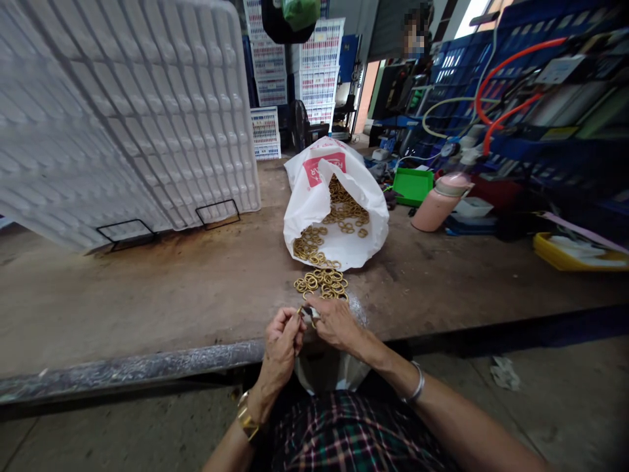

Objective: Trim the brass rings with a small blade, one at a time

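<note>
Lengthwise, the bag (308, 204) points its mouth toward the hands (280, 344).

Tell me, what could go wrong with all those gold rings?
The loose gold rings on the table might get bumped by the right hand close beside them, and some could fall off the near edge. The white bag lies with its mouth open, so a nudge might spill more. The small piece at the fingertips of the left hand could slip and drop.
</note>
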`<state>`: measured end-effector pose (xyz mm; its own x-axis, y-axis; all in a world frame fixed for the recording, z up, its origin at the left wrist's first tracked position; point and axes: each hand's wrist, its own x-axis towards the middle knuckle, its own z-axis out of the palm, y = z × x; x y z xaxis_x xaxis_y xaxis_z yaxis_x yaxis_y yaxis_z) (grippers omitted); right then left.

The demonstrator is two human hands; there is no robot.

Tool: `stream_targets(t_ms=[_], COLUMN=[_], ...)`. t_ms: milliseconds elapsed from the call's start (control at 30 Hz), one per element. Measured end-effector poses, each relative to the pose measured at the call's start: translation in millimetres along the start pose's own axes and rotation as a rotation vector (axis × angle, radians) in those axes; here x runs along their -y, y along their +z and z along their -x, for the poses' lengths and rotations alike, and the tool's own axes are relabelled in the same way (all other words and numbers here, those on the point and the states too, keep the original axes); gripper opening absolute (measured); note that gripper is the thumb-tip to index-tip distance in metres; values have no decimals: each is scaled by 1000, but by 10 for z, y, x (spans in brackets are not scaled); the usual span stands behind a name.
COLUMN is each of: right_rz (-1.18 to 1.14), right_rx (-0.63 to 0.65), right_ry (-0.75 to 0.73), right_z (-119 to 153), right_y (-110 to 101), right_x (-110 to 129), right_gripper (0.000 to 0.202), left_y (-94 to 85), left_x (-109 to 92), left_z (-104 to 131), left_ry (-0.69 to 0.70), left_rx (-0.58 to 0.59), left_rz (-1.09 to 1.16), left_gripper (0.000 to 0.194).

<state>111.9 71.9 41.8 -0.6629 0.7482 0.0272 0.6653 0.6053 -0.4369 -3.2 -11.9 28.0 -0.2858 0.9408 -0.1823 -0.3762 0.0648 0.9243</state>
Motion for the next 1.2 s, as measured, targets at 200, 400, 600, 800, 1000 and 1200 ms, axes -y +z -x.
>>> stream_targets(t_ms=[200,400,600,800,1000,1200], right_rz=[60,78,172,210,92,99], right_rx=[73,99,77,29,-2,21], right_ry=[-36,-14,52,245,122,153], right_z=[49,46,15,55,292,296], right_y=[62,26,-56,-135,89,294], right_x=[59,75,144,-179,-357,-170], right_gripper=[23,26,23,24,18,21], left_y=[11,45,91,73,-70,-111], left_x=[28,1,-64,-208,-125,-37], left_z=[-3,2,60,218,85,46], left_ry=[-14,39,-13,-81,-159,-200], left_rx=[-41,-102,-94,-10,-58,-42], left_rz=[-56,-186,-142,71,294,314], left_gripper=[34,34,34,30,32,24])
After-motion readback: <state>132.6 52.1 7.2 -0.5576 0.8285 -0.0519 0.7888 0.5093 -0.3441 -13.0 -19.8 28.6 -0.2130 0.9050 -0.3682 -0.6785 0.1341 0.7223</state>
